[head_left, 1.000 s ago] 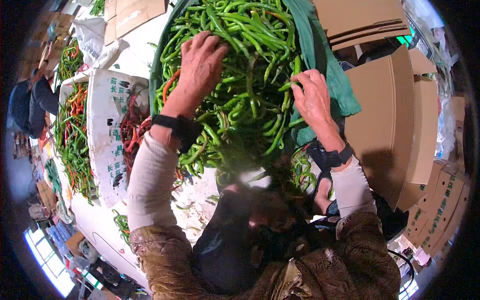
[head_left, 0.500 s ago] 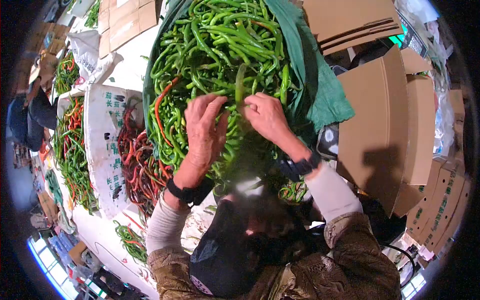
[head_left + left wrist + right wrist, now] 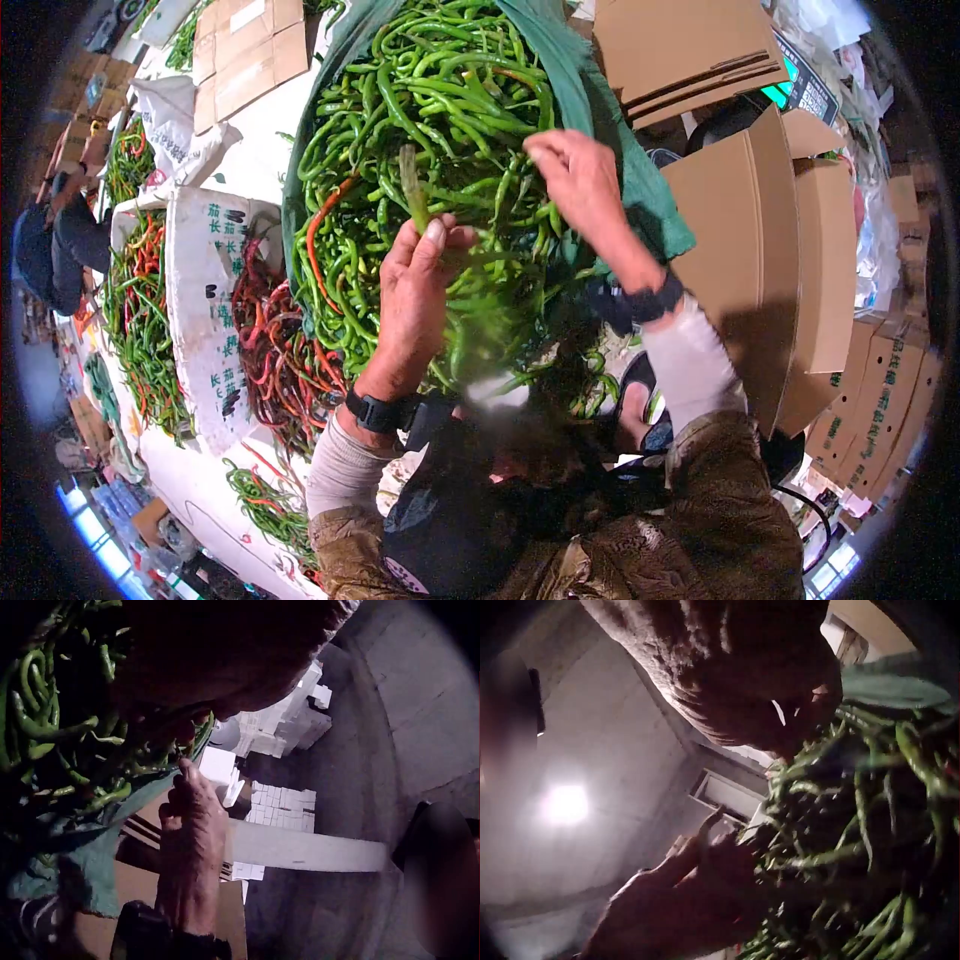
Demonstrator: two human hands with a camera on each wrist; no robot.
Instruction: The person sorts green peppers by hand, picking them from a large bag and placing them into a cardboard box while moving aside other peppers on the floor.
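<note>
My left hand (image 3: 413, 300) pinches a pale, dull green chili pepper (image 3: 411, 185) between thumb and fingers; its free end points away from me, over the heap. A big heap of long green chili peppers (image 3: 455, 95) fills a green cloth sack (image 3: 650, 200) before me. Over the right side of the heap, near the sack's edge, is my right hand (image 3: 590, 190), its fingers loosely bent with no pepper showing in them. Among the green ones at the left lies an orange-red chili pepper (image 3: 318, 245).
Left of the sack are dark red chili peppers (image 3: 265, 350) and a white printed box (image 3: 205, 320) beside more green and red ones. An open cardboard box (image 3: 730, 240) stands at the right. A person (image 3: 65, 240) is at the far left.
The pale chili pepper, at my right hand half a second ago, is now in my left hand, farther left. My hands came together, then the right moved away to the right.
</note>
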